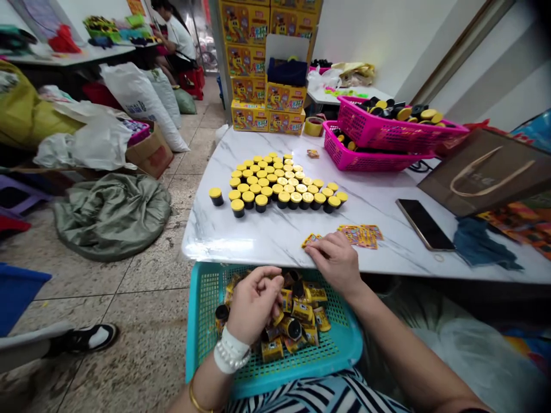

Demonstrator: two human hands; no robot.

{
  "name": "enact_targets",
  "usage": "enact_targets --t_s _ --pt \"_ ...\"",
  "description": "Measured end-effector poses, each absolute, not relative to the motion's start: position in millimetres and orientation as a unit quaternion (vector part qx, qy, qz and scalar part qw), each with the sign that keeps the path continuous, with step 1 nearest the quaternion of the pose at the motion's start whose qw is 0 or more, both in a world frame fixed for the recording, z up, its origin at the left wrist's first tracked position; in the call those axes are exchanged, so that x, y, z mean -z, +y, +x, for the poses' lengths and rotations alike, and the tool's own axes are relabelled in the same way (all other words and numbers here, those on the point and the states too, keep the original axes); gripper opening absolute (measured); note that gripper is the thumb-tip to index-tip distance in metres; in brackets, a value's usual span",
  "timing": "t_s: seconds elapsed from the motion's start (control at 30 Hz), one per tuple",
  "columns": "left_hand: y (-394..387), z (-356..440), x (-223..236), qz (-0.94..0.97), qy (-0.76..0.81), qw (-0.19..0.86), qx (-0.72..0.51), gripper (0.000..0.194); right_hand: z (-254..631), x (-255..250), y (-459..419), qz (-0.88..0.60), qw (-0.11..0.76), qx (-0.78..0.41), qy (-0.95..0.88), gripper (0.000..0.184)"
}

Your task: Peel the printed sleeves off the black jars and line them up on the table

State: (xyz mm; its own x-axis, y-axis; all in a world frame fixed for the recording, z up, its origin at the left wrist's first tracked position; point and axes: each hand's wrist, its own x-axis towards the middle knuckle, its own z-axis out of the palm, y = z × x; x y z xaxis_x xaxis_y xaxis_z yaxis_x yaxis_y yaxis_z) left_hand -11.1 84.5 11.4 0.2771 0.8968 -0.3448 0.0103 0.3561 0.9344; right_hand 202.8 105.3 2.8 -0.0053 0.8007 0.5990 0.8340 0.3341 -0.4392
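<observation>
Head view: a label [310, 240] lies on the desk [253, 244] at our right grip [338, 258]; whether we pinch it, we cannot tell. Our left grip [253, 301] curls, contents hidden. The label looks light, perhaps slippery, best held edgewise.

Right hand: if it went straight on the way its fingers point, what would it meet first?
Probably the small printed piece on the white table, at the tip of the right hand; they seem to touch, but exact contact is hard to judge.
</observation>
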Motion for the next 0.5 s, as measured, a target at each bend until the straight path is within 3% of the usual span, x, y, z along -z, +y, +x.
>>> enact_targets --t_s 0.1,0.2,0.37,0.5 --pt "91.5 2.3 -13.7 0.409 0.459 0.696 -0.371 0.045 184.8 -1.8 91.1 -0.522 0.466 0.025 -0.714 0.013" --pt "96.3 4.8 -9.4 0.408 0.432 0.689 -0.414 0.040 166.0 -3.4 77.5 -0.477 0.480 -0.065 -0.733 0.027" --pt "99.7 -10.9 -7.8 0.462 0.415 0.673 -0.403 0.025 162.5 -27.5 71.9 -0.479 0.429 -0.252 -0.723 0.034" --pt "101.3 -21.2 -15.6 0.513 0.398 0.676 -0.348 0.024 171.3 -48.0 86.8 -0.491 0.324 -0.359 -0.725 0.017"
